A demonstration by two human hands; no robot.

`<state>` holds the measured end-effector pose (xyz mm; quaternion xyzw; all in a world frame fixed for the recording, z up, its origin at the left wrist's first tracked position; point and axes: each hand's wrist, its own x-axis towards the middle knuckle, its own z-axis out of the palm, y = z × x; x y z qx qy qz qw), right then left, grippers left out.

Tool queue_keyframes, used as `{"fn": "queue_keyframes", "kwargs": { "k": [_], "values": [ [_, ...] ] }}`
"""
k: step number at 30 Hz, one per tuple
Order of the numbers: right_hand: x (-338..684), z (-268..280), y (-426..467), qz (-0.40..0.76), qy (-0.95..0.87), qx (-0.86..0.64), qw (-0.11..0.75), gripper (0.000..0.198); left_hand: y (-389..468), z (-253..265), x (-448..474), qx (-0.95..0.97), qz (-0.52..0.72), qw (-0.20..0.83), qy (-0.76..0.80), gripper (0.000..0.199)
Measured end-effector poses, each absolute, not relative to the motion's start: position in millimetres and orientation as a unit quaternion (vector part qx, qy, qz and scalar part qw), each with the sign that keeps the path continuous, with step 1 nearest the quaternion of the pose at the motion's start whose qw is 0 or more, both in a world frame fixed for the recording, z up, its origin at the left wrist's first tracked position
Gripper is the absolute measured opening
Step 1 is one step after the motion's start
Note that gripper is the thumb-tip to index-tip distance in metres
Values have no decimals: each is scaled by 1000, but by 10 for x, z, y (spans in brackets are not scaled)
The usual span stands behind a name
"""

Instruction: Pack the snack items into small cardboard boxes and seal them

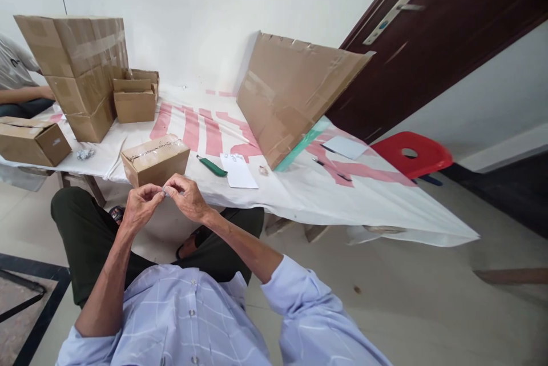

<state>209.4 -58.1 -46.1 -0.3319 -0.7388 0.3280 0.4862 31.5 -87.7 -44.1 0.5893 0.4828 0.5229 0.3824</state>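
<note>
In front of a taped cardboard box (156,157), my left hand (140,206) and my right hand (187,197) meet fingertip to fingertip. Both are closed in a pinch. A tiny pale or greyish thing shows between the fingertips, too small to name. The box sits at the table's near edge, just beyond my hands. To its right lie a green-handled cutter (212,167) and a white sheet of paper (240,171) with handwriting on it. A small crumpled bit (263,171) rests beside the paper.
Stacked cartons (85,69), an open box (135,100) and another box (34,140) stand left, near a small shiny heap (85,153). A big cardboard sheet (295,92) leans at the back. A red stool (411,155) is right. Another person's arm (25,95) shows far left.
</note>
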Motion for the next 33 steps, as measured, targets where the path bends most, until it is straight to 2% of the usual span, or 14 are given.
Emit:
{"fn": "queue_keyframes", "kwargs": {
  "k": [7,16,24,29,31,33],
  "values": [
    [2102,-473,-567,359,-732,-338,471,18,-857,-467,316,590,519,382,487,25],
    [2165,-432,-535,315,-733,-346,494,18,-897,-405,329,626,509,338,484,26],
    [2701,-352,-144,210,-703,-412,541,17,-974,-430,113,583,580,207,531,20],
    [3191,-486,282,110,-689,-529,482,14,-960,-473,-170,528,634,57,562,17],
    [3375,-536,461,93,-677,-560,469,15,-905,-502,-306,506,645,-2,573,26],
    [3523,-586,620,87,-666,-581,459,16,-823,-548,-438,500,643,-32,580,56]
  ]
}}
